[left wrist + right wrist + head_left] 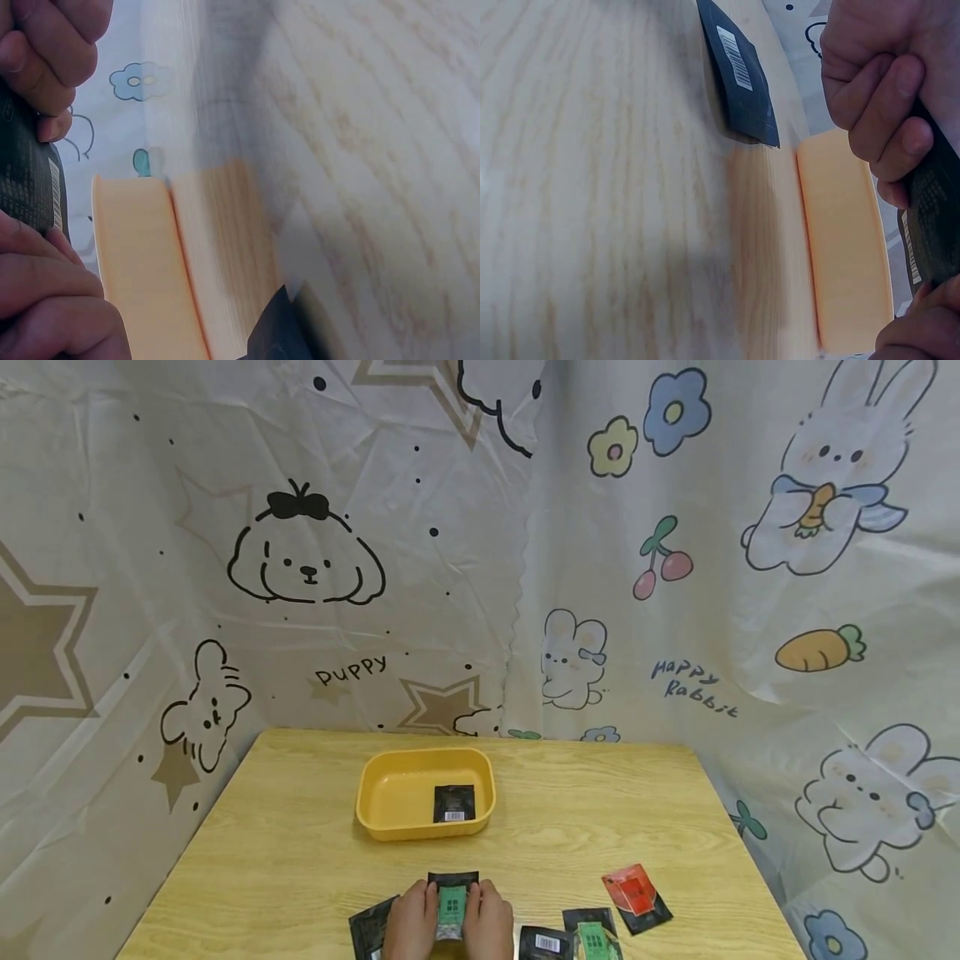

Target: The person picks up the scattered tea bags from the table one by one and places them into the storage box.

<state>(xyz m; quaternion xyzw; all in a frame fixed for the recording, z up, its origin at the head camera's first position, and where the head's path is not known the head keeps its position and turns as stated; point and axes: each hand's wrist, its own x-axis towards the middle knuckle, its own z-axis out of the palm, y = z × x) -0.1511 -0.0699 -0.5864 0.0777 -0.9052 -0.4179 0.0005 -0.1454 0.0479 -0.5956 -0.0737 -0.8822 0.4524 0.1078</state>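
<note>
Backdrop [465,568]: cartoon-printed cloth beyond the worktop's [570,810] far edge
Held packet [452,906]: black, green-labelled, midway across, toward the near edge
Left hand [408,922]: grips its left side
Right hand [489,922]: grips its right side
Yellow tray [425,832]: nearer the far edge, black packet [453,802] inside
Red-and-black packet [637,897]: toward near right corner

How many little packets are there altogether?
6: a black packet in the yellow tray, a held packet, a dark packet at left, and at right a barcoded packet, a green-labelled packet and a red packet. Some may be hidden.
</note>
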